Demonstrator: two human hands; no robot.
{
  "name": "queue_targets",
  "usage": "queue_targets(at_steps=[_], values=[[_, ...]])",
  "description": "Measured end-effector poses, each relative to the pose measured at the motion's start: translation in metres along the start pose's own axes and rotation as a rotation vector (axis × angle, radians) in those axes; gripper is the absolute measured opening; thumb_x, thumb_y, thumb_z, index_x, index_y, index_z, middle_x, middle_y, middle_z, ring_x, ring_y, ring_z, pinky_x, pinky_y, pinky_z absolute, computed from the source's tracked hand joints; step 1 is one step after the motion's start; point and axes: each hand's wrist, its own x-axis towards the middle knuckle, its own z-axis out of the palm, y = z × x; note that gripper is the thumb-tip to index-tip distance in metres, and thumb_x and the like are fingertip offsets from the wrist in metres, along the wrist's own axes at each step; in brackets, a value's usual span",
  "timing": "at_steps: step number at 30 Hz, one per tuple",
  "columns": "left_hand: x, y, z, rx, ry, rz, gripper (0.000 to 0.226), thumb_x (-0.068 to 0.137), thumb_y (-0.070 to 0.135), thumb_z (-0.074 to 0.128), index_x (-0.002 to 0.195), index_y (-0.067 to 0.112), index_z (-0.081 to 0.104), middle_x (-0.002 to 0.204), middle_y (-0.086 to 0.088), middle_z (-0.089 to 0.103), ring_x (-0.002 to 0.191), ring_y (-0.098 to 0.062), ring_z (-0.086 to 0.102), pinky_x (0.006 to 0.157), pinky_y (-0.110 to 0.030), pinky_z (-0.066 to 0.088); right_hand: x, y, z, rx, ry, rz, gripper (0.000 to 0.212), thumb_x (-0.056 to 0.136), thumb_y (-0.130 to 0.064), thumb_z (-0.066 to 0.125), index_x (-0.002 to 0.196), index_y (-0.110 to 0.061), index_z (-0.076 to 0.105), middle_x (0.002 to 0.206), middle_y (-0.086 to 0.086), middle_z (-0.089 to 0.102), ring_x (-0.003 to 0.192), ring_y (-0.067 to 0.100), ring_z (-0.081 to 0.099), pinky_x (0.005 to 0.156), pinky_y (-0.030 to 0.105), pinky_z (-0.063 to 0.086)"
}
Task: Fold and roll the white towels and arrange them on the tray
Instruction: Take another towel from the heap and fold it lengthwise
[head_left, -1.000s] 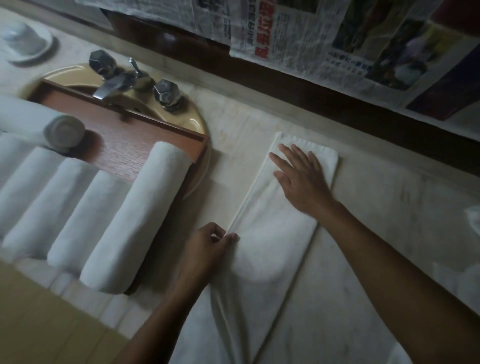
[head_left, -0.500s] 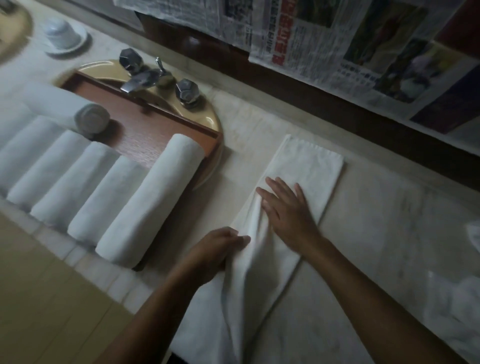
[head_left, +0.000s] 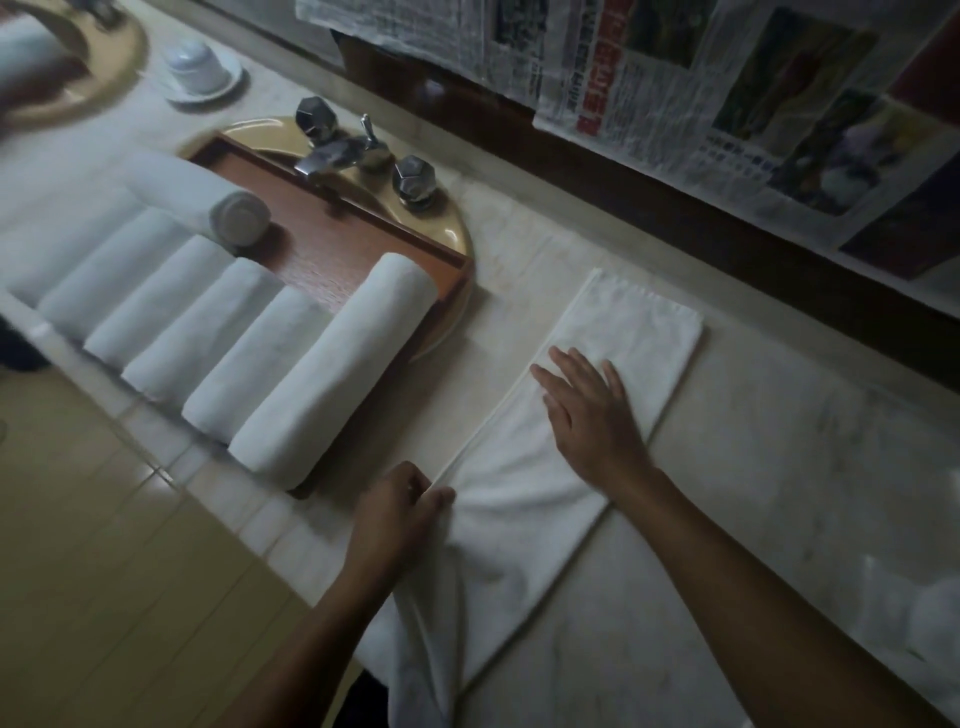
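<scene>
Dimly lit marble counter (head_left: 779, 441), newspapered wall (head_left: 649, 78) | left fingers (head_left: 435, 498) pinch towel (head_left: 644, 332) | right fingers (head_left: 571, 370) flat on it

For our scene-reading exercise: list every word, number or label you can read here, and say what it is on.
Newspapers: red headline characters and columns of small print, all too blurred to read.
Towels, tray, tap, cup: no text visible.

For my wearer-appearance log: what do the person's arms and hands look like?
Left hand and right hand are bare: no gloves, rings or watch visible. No sleeves show on either arm up to the frame edge. Dim light could hide small items.
</scene>
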Motion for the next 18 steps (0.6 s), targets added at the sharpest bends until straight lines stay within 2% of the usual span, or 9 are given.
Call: queue_targets(at_steps=[3,6,8,10,12,14,15,16,18], values=[[0.0,0.002,0.001,0.013,0.017,-0.009,0.026,0.089,0.04,0.076,0.081,0.019,0.063,0.078,0.006,0.063,0.075,-0.013,0.058,0.059,-0.03,0.039,0.0,-0.001,0.0,-0.023,0.004,0.019,0.042,0.104,-0.031,0.044,0.143,-0.029,0.058,0.159,0.002,0.045,0.15,0.024,0.036,0.118,0.056,0.03],[0.0,0.003,0.0,0.008,0.008,-0.027,0.026,0.087,0.04,0.077,0.083,0.017,0.065,0.076,0.009,0.061,0.073,-0.01,0.056,0.057,-0.02,0.038,-0.01,-0.02,-0.006,0.011,0.06,0.013,0.04,0.099,-0.033,0.055,0.138,-0.027,0.063,0.156,0.011,0.046,0.149,0.031,0.037,0.12,0.057,0.028],[0.0,0.004,-0.001,-0.004,0.019,-0.035,0.026,0.086,0.04,0.078,0.082,0.017,0.065,0.077,0.009,0.061,0.072,-0.006,0.055,0.058,-0.021,0.04,-0.03,-0.047,-0.005,0.087,0.045,-0.082,0.039,0.098,-0.037,0.057,0.135,-0.028,0.065,0.151,0.008,0.052,0.146,0.028,0.042,0.121,0.055,0.027],[-0.002,0.005,0.001,0.004,0.011,-0.051,0.025,0.087,0.039,0.077,0.083,0.017,0.066,0.079,0.007,0.064,0.074,-0.009,0.058,0.062,-0.027,0.045,-0.054,-0.066,-0.001,0.111,-0.039,-0.149,0.037,0.1,-0.04,0.052,0.135,-0.031,0.064,0.151,0.001,0.053,0.146,0.023,0.042,0.121,0.055,0.024],[-0.009,0.007,-0.005,-0.198,-0.117,-0.154,0.022,0.09,0.033,0.076,0.09,0.012,0.07,0.083,-0.002,0.069,0.075,-0.015,0.064,0.064,-0.029,0.05,-0.066,-0.067,0.001,0.114,-0.081,-0.138,0.038,0.103,-0.04,0.046,0.139,-0.034,0.059,0.157,-0.003,0.047,0.15,0.02,0.036,0.122,0.055,0.021],[-0.022,0.009,-0.02,-0.621,-0.447,-0.385,0.029,0.089,0.029,0.077,0.107,0.006,0.073,0.098,-0.013,0.076,0.088,-0.025,0.073,0.074,-0.031,0.057,-0.065,-0.062,0.0,0.113,-0.069,-0.131,0.038,0.105,-0.036,0.042,0.138,-0.033,0.06,0.157,-0.003,0.047,0.149,0.02,0.037,0.12,0.056,0.025],[-0.03,0.006,-0.027,-0.683,-0.582,-0.43,0.034,0.088,0.031,0.077,0.112,0.008,0.073,0.106,-0.014,0.076,0.096,-0.027,0.073,0.081,-0.032,0.058,-0.064,-0.059,0.0,0.106,-0.067,-0.139,0.038,0.106,-0.034,0.041,0.138,-0.032,0.06,0.157,-0.002,0.047,0.149,0.02,0.038,0.119,0.056,0.027],[-0.037,-0.002,-0.03,-0.6,-0.647,-0.398,0.033,0.088,0.033,0.076,0.113,0.012,0.073,0.109,-0.012,0.076,0.098,-0.024,0.073,0.084,-0.031,0.059,-0.064,-0.058,0.0,0.097,-0.071,-0.149,0.039,0.105,-0.032,0.04,0.139,-0.031,0.06,0.157,-0.002,0.047,0.149,0.02,0.038,0.119,0.056,0.027],[-0.049,-0.02,-0.028,-0.344,-0.556,-0.261,0.017,0.095,0.029,0.071,0.105,0.016,0.075,0.101,-0.005,0.077,0.09,-0.018,0.074,0.083,-0.031,0.061,-0.064,-0.059,0.003,0.07,-0.076,-0.161,0.042,0.104,-0.03,0.041,0.142,-0.032,0.057,0.158,-0.002,0.045,0.15,0.02,0.036,0.12,0.056,0.026]])
